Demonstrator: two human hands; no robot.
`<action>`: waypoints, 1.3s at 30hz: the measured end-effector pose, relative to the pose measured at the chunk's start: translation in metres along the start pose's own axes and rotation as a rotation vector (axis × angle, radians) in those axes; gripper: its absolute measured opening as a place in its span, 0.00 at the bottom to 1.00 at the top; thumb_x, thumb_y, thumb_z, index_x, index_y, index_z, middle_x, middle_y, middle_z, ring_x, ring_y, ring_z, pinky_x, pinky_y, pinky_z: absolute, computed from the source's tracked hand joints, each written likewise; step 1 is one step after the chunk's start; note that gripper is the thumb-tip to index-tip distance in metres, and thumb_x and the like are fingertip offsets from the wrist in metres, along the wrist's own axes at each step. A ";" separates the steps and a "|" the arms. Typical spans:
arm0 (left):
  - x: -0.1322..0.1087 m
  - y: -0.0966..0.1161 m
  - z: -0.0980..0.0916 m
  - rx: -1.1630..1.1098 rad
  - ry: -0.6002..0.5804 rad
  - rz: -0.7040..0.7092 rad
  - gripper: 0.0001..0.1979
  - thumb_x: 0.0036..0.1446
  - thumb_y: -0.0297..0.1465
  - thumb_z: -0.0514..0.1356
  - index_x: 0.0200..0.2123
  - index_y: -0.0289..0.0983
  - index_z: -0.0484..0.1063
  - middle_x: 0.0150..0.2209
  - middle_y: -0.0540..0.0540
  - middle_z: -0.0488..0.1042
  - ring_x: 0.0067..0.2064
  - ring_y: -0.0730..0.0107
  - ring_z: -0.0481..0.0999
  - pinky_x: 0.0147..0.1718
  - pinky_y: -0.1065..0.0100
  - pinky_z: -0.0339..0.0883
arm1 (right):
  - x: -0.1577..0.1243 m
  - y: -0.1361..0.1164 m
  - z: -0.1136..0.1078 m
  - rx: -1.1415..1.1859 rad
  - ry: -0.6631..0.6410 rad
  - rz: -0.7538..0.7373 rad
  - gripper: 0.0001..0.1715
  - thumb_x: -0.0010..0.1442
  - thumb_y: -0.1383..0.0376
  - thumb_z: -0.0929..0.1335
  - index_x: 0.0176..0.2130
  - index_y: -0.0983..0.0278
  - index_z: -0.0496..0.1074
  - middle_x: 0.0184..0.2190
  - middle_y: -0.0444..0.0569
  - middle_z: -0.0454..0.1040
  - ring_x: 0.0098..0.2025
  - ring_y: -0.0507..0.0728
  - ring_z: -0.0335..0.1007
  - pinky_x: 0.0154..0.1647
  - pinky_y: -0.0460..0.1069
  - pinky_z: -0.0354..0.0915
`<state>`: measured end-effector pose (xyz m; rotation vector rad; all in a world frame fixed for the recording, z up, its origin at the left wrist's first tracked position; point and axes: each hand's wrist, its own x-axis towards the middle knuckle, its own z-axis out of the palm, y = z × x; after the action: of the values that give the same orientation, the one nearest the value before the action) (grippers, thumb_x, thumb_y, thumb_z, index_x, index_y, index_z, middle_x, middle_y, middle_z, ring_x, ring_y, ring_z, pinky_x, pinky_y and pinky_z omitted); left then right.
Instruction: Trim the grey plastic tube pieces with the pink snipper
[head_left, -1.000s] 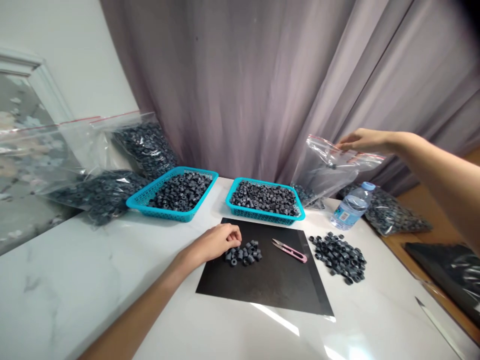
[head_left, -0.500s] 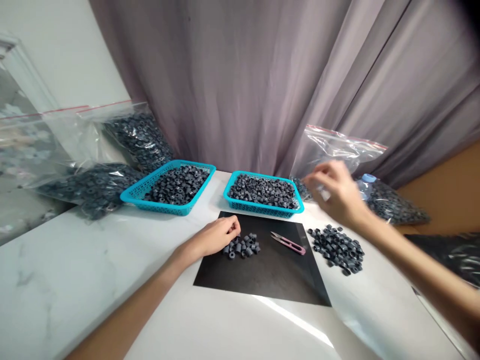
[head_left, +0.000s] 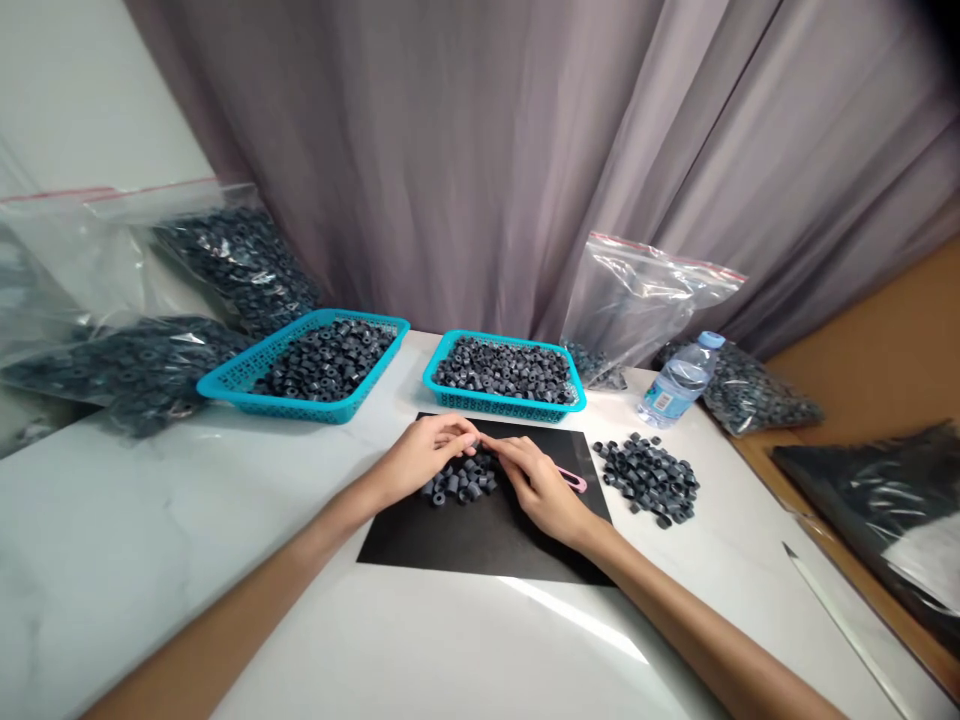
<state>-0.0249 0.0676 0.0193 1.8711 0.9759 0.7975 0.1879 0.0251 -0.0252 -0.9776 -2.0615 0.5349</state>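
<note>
My left hand point(head_left: 431, 455) is closed in a pinch above the dark mat, with a small grey tubular piece partly showing at its fingertips. Its tips meet those of my right hand point(head_left: 541, 490), whose fingers are drawn together around the same spot; what they grip is hidden. Right under the fingers lies a small heap of grey tubular pieces point(head_left: 463, 482) on the black mat point(head_left: 480, 545). Thread snips point(head_left: 573, 480) with a pink handle lie on the mat, mostly covered by my right hand. A larger pile of grey pieces point(head_left: 651, 480) sits right of the mat.
Two blue baskets point(head_left: 341, 410) point(head_left: 502, 405) full of grey pieces stand behind the mat. Filled plastic bags point(head_left: 240, 270) lean at the left. At the right are an open clear bag point(head_left: 630, 300), a water bottle point(head_left: 679, 380) and another filled bag point(head_left: 757, 390).
My right hand has come down from in front of the clear bag to my left hand over the mat. The bottle is uncovered now, and the view has shifted slightly right.
</note>
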 end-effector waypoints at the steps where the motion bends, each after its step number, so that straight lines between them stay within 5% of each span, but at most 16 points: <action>1: 0.001 -0.002 0.000 -0.030 0.000 -0.017 0.13 0.61 0.40 0.62 0.40 0.35 0.76 0.37 0.44 0.81 0.44 0.58 0.81 0.50 0.60 0.71 | 0.000 0.000 -0.001 0.009 0.006 0.005 0.22 0.74 0.65 0.58 0.63 0.55 0.67 0.53 0.51 0.74 0.54 0.57 0.69 0.59 0.55 0.66; 9: 0.006 -0.013 -0.003 -0.056 -0.022 -0.035 0.15 0.54 0.37 0.67 0.42 0.34 0.78 0.41 0.41 0.83 0.45 0.56 0.83 0.50 0.58 0.74 | -0.004 0.001 0.000 0.034 0.071 0.070 0.09 0.71 0.62 0.64 0.47 0.60 0.72 0.41 0.50 0.75 0.45 0.58 0.70 0.49 0.54 0.67; 15: 0.003 -0.010 0.002 -0.024 -0.020 0.047 0.15 0.54 0.33 0.68 0.46 0.36 0.77 0.45 0.43 0.81 0.44 0.63 0.80 0.49 0.61 0.74 | -0.005 0.002 -0.001 -0.011 0.021 0.053 0.12 0.71 0.60 0.65 0.51 0.60 0.73 0.38 0.49 0.72 0.44 0.58 0.68 0.49 0.55 0.65; 21: 0.002 0.000 0.006 0.031 -0.015 0.141 0.11 0.57 0.32 0.67 0.44 0.36 0.78 0.43 0.44 0.81 0.41 0.66 0.79 0.45 0.65 0.74 | -0.004 0.003 -0.004 0.006 0.036 0.102 0.09 0.70 0.60 0.66 0.39 0.61 0.75 0.31 0.46 0.71 0.37 0.56 0.66 0.42 0.51 0.63; 39: -0.002 0.012 0.016 -0.047 0.025 0.085 0.12 0.60 0.36 0.64 0.44 0.36 0.80 0.41 0.45 0.82 0.43 0.64 0.80 0.46 0.66 0.72 | -0.007 0.000 -0.008 0.239 0.115 0.197 0.09 0.66 0.61 0.66 0.42 0.62 0.75 0.37 0.47 0.74 0.35 0.54 0.66 0.38 0.49 0.64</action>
<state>-0.0097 0.0558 0.0228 1.8761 0.8905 0.8886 0.1968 0.0201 -0.0236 -1.0472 -1.7630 0.7893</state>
